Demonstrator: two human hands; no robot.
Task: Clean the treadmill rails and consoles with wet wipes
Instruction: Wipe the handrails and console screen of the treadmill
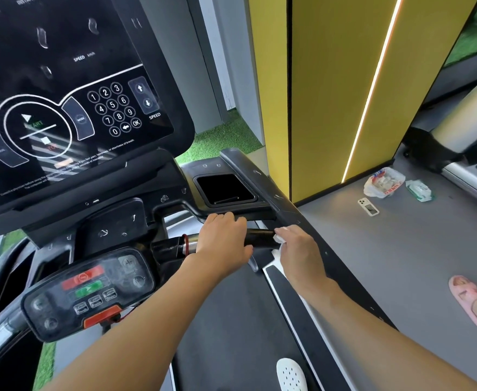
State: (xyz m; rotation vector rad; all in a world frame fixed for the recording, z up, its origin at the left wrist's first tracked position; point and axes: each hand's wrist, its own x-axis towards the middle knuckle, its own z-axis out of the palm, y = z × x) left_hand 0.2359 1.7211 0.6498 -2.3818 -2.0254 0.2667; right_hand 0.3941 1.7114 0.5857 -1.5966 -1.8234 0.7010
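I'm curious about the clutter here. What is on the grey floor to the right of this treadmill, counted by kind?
Plastic bag: 1
Wet wipes pack: 1
Phone: 1
Pink slipper, worn on a foot: 1
Total: 4

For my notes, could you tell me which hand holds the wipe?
The right hand, clutching the white wipe on the black bar; the left hand grips that bar bare.
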